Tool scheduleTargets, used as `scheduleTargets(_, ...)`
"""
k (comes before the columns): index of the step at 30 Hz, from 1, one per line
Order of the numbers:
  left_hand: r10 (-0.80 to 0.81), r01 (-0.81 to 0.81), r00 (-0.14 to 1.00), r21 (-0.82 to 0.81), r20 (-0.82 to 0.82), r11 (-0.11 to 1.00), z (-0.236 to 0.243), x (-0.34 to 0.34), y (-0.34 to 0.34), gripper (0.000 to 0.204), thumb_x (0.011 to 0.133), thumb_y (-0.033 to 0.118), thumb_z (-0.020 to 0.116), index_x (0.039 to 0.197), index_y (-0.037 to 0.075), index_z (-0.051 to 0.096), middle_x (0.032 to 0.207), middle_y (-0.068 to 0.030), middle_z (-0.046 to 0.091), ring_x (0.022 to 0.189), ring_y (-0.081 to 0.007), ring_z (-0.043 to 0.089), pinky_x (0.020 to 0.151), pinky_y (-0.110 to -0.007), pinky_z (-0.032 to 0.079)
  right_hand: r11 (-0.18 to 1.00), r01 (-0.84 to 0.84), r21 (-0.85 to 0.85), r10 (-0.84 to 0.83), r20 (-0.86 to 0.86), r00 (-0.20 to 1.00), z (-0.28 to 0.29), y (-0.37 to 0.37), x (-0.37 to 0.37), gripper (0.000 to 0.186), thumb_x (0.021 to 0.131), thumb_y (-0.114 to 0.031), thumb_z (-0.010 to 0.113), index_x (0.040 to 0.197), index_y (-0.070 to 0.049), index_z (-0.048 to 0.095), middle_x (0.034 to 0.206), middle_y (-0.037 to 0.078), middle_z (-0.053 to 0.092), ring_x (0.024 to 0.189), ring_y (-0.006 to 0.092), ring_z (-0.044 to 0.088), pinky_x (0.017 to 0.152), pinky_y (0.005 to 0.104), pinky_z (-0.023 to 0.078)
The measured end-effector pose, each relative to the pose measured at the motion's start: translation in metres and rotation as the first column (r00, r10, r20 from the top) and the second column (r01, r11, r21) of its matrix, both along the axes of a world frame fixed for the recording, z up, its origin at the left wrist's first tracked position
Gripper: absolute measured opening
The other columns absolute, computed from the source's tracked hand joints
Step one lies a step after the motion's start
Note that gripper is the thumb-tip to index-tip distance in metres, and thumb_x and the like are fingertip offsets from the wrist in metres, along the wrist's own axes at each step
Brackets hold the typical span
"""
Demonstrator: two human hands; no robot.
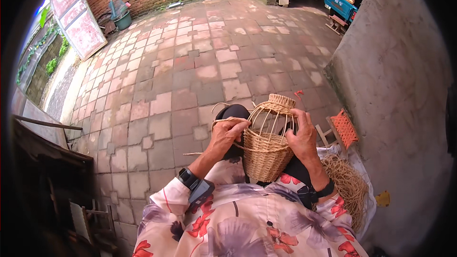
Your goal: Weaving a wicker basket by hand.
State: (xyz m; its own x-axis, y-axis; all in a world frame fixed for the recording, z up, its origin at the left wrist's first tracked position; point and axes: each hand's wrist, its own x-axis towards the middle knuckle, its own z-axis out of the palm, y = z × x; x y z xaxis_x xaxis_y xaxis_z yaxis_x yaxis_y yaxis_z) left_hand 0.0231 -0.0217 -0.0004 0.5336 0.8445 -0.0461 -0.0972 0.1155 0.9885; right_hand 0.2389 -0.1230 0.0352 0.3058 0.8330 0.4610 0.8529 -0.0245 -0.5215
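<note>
A half-woven straw basket [266, 157] rests between my knees, with a tightly woven lower body, bare upright ribs and a narrow woven ring [281, 102] at the top. My left hand [227, 131], at the basket's left side, pinches a twisted straw strand [216, 121], whose loose end trails out to the left. My right hand [302, 133] grips the ribs on the basket's right side, its fingers wrapped around the frame below the ring.
A white sack [358, 181] of loose straw cord [343, 185] and a small red-seated stool [342, 128] stand at my right beside a grey wall [395, 90]. A paved yard [181, 66] stretches ahead to a brick wall, a tub [123, 21] and a blue cart [339, 4].
</note>
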Motion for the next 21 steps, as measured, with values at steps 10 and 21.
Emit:
scheduleTargets(10,0.191,0.186,0.892,0.716,-0.411,0.673,0.013,0.039,0.002,0.035,0.083,0.010,0.060,0.118,0.011,0.058,0.072,-0.0125,0.064,0.065,-0.0248,0.064,0.058,-0.037,0.050,0.999,-0.017,0.034,0.021,-0.110,0.994,0.000,-0.002,0.002,0.052,0.068,0.004,0.060,0.118,-0.008,0.051,0.101,0.013,0.056,0.094,0.0293,0.062,0.083,0.0393,0.051)
scheduleTargets(21,-0.023,0.411,0.781,-0.486,0.624,0.771,0.014,0.006,-0.008,0.036,0.088,0.007,0.063,0.122,0.009,0.052,0.082,-0.0017,0.058,0.064,-0.0069,0.049,0.055,-0.023,0.041,0.995,-0.083,0.060,0.102,-0.509,0.855,-0.029,0.001,0.027,0.053,0.071,0.011,0.055,0.122,-0.004,0.049,0.109,0.011,0.060,0.097,0.0191,0.061,0.081,0.0288,0.050)
